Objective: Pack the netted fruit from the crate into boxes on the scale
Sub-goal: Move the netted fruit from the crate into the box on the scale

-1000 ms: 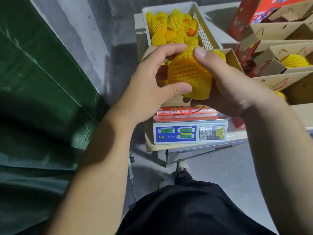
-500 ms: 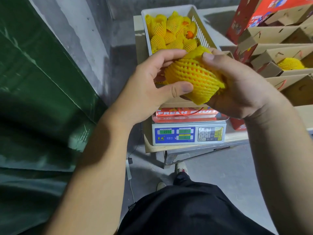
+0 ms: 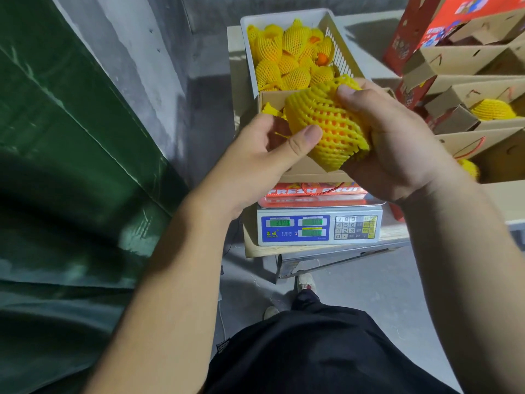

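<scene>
Both of your hands are on one netted fruit (image 3: 326,129), held above the open box (image 3: 309,170) that sits on the scale (image 3: 319,227). Your right hand (image 3: 395,146) wraps its fingers round the fruit's far and right side; your left hand (image 3: 255,163) presses its thumb on the near left of the net, the other fingers hidden behind. Beyond your hands, the white crate (image 3: 338,35) holds more netted fruit. Past your right hand stand further cardboard boxes (image 3: 466,61).

Crate (image 3: 335,22) behind box (image 3: 301,170) on scale (image 3: 319,228); more boxes (image 3: 466,56) to rt.
</scene>
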A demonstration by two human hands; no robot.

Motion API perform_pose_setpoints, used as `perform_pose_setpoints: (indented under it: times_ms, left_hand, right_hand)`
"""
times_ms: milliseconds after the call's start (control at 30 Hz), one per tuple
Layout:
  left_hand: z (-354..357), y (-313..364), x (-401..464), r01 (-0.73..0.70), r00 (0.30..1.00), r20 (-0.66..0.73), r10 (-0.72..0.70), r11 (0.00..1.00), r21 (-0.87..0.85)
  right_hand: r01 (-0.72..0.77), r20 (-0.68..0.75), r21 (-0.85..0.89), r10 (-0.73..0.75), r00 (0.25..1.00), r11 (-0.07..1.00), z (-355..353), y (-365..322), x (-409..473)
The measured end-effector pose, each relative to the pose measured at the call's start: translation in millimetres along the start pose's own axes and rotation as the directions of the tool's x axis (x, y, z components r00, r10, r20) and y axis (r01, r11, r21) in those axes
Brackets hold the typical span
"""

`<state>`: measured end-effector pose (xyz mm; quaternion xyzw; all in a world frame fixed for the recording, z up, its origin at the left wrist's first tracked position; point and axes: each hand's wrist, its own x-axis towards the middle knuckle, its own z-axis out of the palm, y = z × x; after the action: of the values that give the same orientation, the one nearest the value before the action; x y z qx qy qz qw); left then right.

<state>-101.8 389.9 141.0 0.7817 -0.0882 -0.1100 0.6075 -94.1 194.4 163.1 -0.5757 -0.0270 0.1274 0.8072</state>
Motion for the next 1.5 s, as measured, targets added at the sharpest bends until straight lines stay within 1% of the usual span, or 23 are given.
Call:
perform_pose_setpoints:
  times_ms: [67,167,233,300,333,400,467,500,533,567,600,633,667,733,767,800,933,1000,1067,1133,1233,1333,1500]
  left_hand:
    - [3,2,-2,0.014,1.0,0.027,-0.013,1.0,-0.023]
    - [6,1,-2,0.021,0.998,0.056,-0.018,0.998,-0.054]
    - [9,0,-2,0.005,1.0,0.015,-0.003,0.997,-0.078]
    - [11,-4,-1,-0.051,0.998,-0.051,0.045,0.991,-0.125]
    - [11,-7,0,-0.072,0.996,-0.07,0.062,0.986,-0.149]
    - [9,-11,2,-0.068,0.995,-0.079,0.055,0.982,-0.174]
    - [7,-13,3,-0.02,0.997,-0.075,0.01,0.991,-0.136]
    - [5,-15,4,-0.003,0.996,-0.085,-0.005,0.996,-0.092]
    - [5,-16,5,0.008,0.995,-0.099,-0.013,0.999,-0.051]
    - [4,-17,6,0.019,0.993,-0.113,-0.021,1.0,-0.024]
    - [3,-17,7,0.027,0.991,-0.127,-0.029,1.0,-0.012]
    - [2,-17,7,0.034,0.989,-0.14,-0.035,0.999,-0.012]
    - [2,-18,9,0.039,0.988,-0.15,-0.04,0.999,-0.013]
    - [2,-20,10,0.051,0.987,-0.156,-0.05,0.999,0.003]
    - [2,-20,10,0.056,0.987,-0.153,-0.052,0.998,0.018]
    - [2,-20,11,0.057,0.987,-0.15,-0.052,0.998,0.034]
    - [2,-22,15,0.054,0.988,-0.148,-0.038,0.993,0.105]
    - [2,-23,17,0.044,0.989,-0.146,-0.023,0.989,0.139]
    - [2,-22,19,0.031,0.989,-0.149,-0.007,0.986,0.163]
    - [4,-21,20,0.019,0.989,-0.149,0.01,0.981,0.192]
    - [7,-21,20,0.014,0.989,-0.145,0.017,0.978,0.206]
    - [8,-20,19,0.014,0.989,-0.144,0.017,0.977,0.213]
    - [6,-17,16,0.007,0.988,-0.153,0.031,0.969,0.247]
  right_hand:
    - [0.016,-0.009,0.042,-0.015,1.0,0.999,3,2,0]
    - [0.054,-0.063,0.066,-0.05,0.997,0.996,7,7,1]
    - [0.061,-0.072,0.051,-0.057,0.996,0.997,9,11,1]
    - [0.032,-0.054,0.032,-0.03,0.998,0.999,9,17,-1]
    - [0.01,-0.041,0.007,-0.01,0.999,1.0,7,19,-1]
    - [-0.016,-0.052,-0.085,0.011,0.999,0.996,-2,23,0]
    - [-0.009,-0.141,-0.24,-0.025,0.99,0.971,-18,21,3]
    - [0.011,-0.21,-0.357,-0.091,0.974,0.934,-28,18,7]
    - [0.027,-0.267,-0.498,-0.183,0.946,0.867,-40,15,11]
    - [0.021,-0.3,-0.637,-0.273,0.914,0.771,-54,11,16]
    - [-0.014,-0.31,-0.751,-0.335,0.89,0.66,-67,8,22]
    - [-0.073,-0.307,-0.838,-0.356,0.883,0.541,-79,5,28]
    - [-0.14,-0.29,-0.9,-0.328,0.899,0.414,-89,2,34]
    - [-0.239,-0.263,-0.956,-0.136,0.955,0.172,-99,0,43]
    - [-0.251,-0.256,-0.965,-0.055,0.965,0.077,-100,0,43]
    - [-0.249,-0.249,-0.968,-0.031,0.968,0.022,-99,1,43]
    - [-0.195,-0.202,-0.979,-0.183,0.962,0.055,-83,7,33]
    - [-0.139,-0.146,-0.989,-0.236,0.961,0.048,-70,11,26]
    - [-0.062,-0.084,-0.994,-0.266,0.96,0.093,-56,15,20]
    - [0.017,-0.02,-0.99,-0.259,0.966,0.139,-42,16,14]
    - [0.094,0.05,-0.978,-0.231,0.972,0.186,-29,17,8]
    - [0.131,0.083,-0.966,-0.21,0.974,0.225,-22,16,5]
    - [0.168,0.119,-0.951,-0.195,0.974,0.258,-19,13,3]
